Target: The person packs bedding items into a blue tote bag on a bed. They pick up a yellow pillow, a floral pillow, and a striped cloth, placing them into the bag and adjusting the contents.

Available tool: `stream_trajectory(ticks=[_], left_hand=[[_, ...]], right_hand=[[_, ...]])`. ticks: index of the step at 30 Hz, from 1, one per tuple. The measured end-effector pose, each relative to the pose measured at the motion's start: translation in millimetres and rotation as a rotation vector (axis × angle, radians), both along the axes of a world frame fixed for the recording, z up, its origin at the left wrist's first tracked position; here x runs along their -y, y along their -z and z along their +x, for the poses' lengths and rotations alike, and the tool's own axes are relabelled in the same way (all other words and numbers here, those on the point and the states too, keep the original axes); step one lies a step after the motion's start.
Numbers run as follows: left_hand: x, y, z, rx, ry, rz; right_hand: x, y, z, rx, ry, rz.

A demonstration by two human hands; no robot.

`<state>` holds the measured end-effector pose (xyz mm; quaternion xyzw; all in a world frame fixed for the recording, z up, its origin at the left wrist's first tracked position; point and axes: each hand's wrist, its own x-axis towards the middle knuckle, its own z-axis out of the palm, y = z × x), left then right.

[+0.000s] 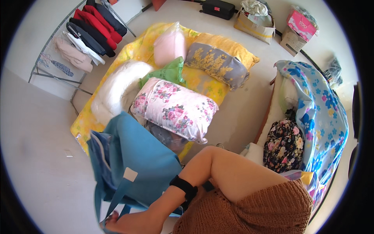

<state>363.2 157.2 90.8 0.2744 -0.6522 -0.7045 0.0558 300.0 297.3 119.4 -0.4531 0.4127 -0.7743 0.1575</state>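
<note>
My right hand [131,223] is low in the picture, its fingers curled around a strap [118,194] of a large blue fabric bag [143,152]. The bag hangs tilted in front of me, and its zipped opening [102,146] faces left. A white patch [130,174] sits where the strap meets the bag. A black band circles my right wrist. My left hand is out of view. Just beyond the bag lies a pink floral pillow [178,109], partly over a clear plastic bag [166,136].
On a yellow floral cloth [117,61] lie a white plastic-wrapped bundle [119,84], a green bag [166,71], a pink wrapped bundle [170,46] and a grey-and-yellow pillow [217,63]. A clothes rack [46,51] stands left. Boxes [254,26] and a black suitcase [218,9] line the far wall. Blue floral bedding [321,108] is right.
</note>
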Motion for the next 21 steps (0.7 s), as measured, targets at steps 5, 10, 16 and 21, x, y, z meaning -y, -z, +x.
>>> stream_trajectory(ticks=[5,10,16,21], left_hand=[[-112.6,-45.2,-38.9,-0.064,0.214,-0.039],[-218.1,-89.9,-80.9,-0.14,0.48,-0.073],[-312.3,-122.7,-139.0,-0.192,0.825,-0.118],[-369.5,-144.3,-188.1,-0.261,1.093,-0.129]], right_hand=[[-162.0,-72.0,-38.2,-0.174,-0.336,-0.536],[-264.2,-109.0,-62.7,-0.317,-0.358,-0.451],[-343.4,-113.4,-83.5,-0.346,-0.196,-0.626],[-399.2,-108.4,-118.5,-0.44,0.021,-0.558]])
